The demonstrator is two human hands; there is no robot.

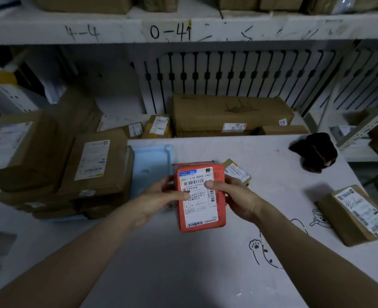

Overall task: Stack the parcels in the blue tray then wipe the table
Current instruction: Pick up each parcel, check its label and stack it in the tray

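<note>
Both hands (159, 196) (234, 194) around red parcel (200, 216)

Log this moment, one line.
left hand, right hand: hold red parcel | blue tray: left of it | brown parcel: on table, right | dark cloth: untouched

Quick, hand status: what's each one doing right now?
Left hand: holding the red parcel by its left side.
Right hand: holding the same parcel by its right side.
</note>
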